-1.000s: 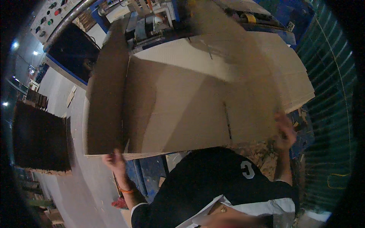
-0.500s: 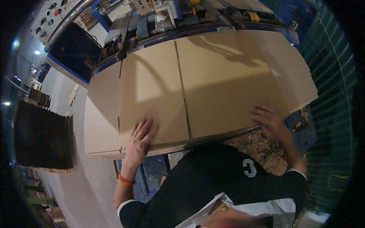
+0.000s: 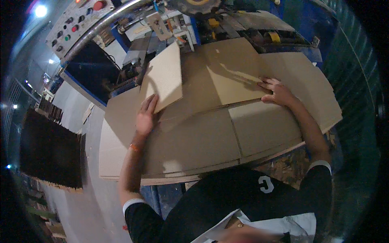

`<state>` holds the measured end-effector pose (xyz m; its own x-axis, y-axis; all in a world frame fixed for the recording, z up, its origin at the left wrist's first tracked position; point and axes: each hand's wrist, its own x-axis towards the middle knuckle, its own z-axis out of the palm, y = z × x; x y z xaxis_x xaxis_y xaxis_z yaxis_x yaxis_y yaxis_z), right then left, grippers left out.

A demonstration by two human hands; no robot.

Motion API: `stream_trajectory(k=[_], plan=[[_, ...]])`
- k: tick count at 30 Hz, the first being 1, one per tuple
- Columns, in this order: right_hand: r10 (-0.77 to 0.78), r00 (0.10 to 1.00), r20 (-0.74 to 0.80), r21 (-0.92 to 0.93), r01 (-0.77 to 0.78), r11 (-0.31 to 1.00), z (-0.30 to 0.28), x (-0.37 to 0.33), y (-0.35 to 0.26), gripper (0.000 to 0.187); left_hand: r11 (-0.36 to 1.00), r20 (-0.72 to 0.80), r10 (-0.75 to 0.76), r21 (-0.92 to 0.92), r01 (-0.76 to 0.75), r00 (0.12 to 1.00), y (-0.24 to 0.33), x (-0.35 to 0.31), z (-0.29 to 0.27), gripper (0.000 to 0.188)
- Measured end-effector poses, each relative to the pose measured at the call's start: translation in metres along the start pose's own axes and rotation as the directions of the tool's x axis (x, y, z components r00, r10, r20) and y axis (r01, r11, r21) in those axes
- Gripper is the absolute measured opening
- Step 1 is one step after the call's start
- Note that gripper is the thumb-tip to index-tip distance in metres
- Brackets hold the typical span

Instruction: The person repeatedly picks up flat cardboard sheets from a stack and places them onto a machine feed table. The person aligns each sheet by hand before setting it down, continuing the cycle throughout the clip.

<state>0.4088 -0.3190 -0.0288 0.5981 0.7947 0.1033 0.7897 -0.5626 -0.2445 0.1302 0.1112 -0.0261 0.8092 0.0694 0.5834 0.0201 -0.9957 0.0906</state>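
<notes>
A creased tan cardboard sheet (image 3: 239, 87) lies over a stack of similar cardboard sheets (image 3: 194, 139), its far part at the machine. The sheet's left panel (image 3: 165, 81) is tilted up. My left hand (image 3: 146, 115) is closed at the near left edge of that raised panel, its fingertips partly hidden. My right hand (image 3: 278, 93) rests at the sheet's near right corner, fingers and thumb apart.
The machine (image 3: 174, 26) with metal parts and a dark wheel stands beyond the stack. A control panel (image 3: 77, 26) with buttons is at far left. A dark stack of boards (image 3: 50, 148) stands on the left floor. Cardboard scraps (image 3: 287, 168) lie below the right side.
The top sheet has moved away from me toward the machine, and its left panel has tilted up. Both hands have moved forward with it, uncovering the sheet beneath.
</notes>
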Motion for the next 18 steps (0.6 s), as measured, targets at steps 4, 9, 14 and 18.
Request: stream_trajectory(k=[4, 9, 14, 18], plan=[[0.017, 0.988, -0.153, -0.034, -0.023, 0.999, 0.008, 0.041, 0.006, 0.054, 0.995, 0.065, -0.018, 0.102, 0.011, 0.998, -0.03, 0.038, 0.036, 0.055], [0.049, 0.959, -0.281, -0.281, -0.131, 0.951, 0.008, 0.034, -0.02, 0.053, 0.947, -0.01, -0.242, 0.217, 0.238, 0.97, -0.02, 0.043, 0.043, 0.072], [0.241, 0.844, -0.48, 0.108, -0.216, 0.97, -0.024, -0.102, -0.01, 0.056, 0.886, -0.302, -0.462, -0.118, 0.448, 0.834, 0.003, -0.07, -0.036, 0.07], [0.737, 0.518, -0.433, -0.128, -0.845, 0.519, -0.009, -0.204, 0.023, 0.059, 0.349, -0.709, -0.702, -0.26, 0.9, 0.067, 0.017, -0.164, -0.076, 0.073]])
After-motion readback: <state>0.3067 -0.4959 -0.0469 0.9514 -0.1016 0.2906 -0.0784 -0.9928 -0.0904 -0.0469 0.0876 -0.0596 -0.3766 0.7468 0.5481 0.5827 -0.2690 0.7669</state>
